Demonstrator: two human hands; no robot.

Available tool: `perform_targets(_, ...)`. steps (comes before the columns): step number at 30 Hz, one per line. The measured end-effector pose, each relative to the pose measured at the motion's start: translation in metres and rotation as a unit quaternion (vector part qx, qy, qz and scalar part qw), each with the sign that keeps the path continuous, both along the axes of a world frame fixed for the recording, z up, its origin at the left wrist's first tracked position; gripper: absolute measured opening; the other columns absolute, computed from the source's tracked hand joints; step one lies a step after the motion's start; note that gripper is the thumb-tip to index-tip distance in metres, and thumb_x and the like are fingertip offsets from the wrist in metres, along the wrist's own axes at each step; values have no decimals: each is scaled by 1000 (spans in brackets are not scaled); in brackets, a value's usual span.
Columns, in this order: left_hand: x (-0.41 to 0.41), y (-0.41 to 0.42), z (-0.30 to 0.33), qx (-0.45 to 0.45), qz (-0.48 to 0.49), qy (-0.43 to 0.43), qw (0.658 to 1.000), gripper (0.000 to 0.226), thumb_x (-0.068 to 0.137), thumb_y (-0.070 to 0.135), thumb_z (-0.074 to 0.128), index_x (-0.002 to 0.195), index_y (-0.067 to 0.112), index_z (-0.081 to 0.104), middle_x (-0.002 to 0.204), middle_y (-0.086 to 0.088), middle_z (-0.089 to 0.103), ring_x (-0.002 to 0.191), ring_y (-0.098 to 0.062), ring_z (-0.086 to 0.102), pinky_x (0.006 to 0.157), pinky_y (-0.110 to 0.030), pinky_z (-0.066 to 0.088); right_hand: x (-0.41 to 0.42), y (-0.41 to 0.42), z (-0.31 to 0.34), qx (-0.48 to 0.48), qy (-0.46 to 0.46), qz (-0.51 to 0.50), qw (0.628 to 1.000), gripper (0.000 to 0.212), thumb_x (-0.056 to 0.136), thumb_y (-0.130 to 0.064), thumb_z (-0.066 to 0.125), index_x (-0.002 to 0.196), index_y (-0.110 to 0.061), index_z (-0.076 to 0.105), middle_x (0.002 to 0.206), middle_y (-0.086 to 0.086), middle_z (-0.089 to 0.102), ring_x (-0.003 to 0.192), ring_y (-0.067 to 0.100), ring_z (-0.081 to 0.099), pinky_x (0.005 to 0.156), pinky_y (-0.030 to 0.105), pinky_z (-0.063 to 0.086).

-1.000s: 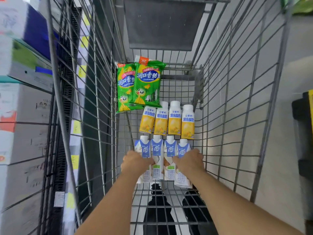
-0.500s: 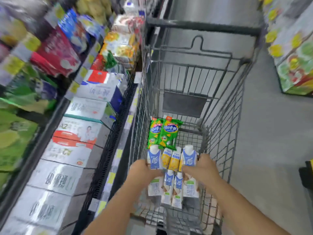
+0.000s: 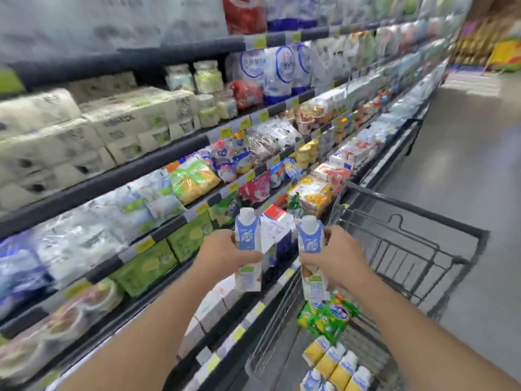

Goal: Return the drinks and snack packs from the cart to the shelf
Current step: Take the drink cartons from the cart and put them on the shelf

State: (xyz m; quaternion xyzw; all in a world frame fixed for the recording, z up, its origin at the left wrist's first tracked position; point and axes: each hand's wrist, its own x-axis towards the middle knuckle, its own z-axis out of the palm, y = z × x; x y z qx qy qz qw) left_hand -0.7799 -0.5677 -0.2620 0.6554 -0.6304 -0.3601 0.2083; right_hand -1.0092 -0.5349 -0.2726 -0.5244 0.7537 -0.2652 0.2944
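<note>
Blue-and-white cartons raised between cart and shelf.
Left hand (image 3: 225, 256) fingers grip one carton (image 3: 247, 249); right hand (image 3: 335, 256) grips another (image 3: 311, 258). Cart (image 3: 408, 249), five o'clock, contains green snack packs (image 3: 327, 317), four yellow bottles (image 3: 335, 362), more cartons (image 3: 311, 380); shelf (image 3: 158, 176) at ten o'clock.

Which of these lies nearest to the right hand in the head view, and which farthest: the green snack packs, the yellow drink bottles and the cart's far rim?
1. Green snack packs, just below the right hand, in the cart.
2. Yellow drink bottles, lower, nearer the camera.
3. Cart's far rim, up and to the right.
</note>
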Motion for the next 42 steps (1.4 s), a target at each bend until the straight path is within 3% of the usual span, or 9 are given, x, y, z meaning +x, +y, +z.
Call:
perform_targets(2,31,20,28,-37,44,13,998,38,63,38,86,89,12,74,84,-3,75,76,-17,72,65,-33,58,29,2,30,-39,0,48,998,61,67,-40,88,110,-16,52,103,2,62,84,19,60,65,30,47)
perform_targets(5,81,56,64,-84,109,19,990,32,67,35,87,89,18,73,84,3,74,73,-10,70,63,-30,57,83,11,65,-78,6,122,989,63,67,-40,88,114,-15,55,103,2,63,81,15,60,61,27,47)
perform_targets(9,158,107,97,-132,201,1,971,35,61,41,89,81,19,71,76,2,73,71,-14,69,61,-32,54,167,30,102,-129,-10,199,972,58,64,-35,88,110,-13,60,99,2,68,84,16,66,73,36,58)
perform_targets(14,263,185,115,-163,278,8,947,43,55,48,86,86,21,74,78,4,76,75,-15,72,75,-44,60,284,69,136,-175,-33,282,943,45,67,-35,87,94,-16,55,82,-6,62,72,9,60,56,23,44)
perform_targets(20,396,303,130,-195,373,-14,907,31,60,39,88,81,21,73,72,6,74,67,-10,70,62,-37,59,450,136,150,-177,-69,381,905,50,63,-39,88,96,-15,60,81,-9,63,68,-1,57,43,12,38)
perform_targets(23,463,363,140,-185,404,-42,895,27,65,38,87,82,24,71,75,9,72,67,-5,67,59,-25,54,529,178,156,-175,-91,423,885,52,64,-36,90,101,-16,60,87,-8,64,70,-4,54,47,13,37)
perform_targets(29,562,450,149,-186,463,-91,862,25,67,38,84,83,22,72,76,8,73,67,-6,68,66,-31,60,643,232,164,-176,-100,475,856,47,61,-39,89,94,-16,66,84,-4,69,70,4,61,50,14,41)
perform_targets(33,595,464,145,-194,476,-94,853,26,67,39,84,81,21,71,74,8,71,66,-5,66,59,-24,52,681,238,159,-171,-100,480,855,53,56,-44,87,97,-19,66,90,-2,70,81,15,68,65,33,54)
perform_targets(42,625,390,139,-236,485,-62,840,28,65,35,84,82,22,67,76,13,68,69,-2,64,56,-17,45,724,192,159,-179,-102,469,859,54,64,-30,91,106,-16,59,94,-2,67,82,11,62,63,26,48)
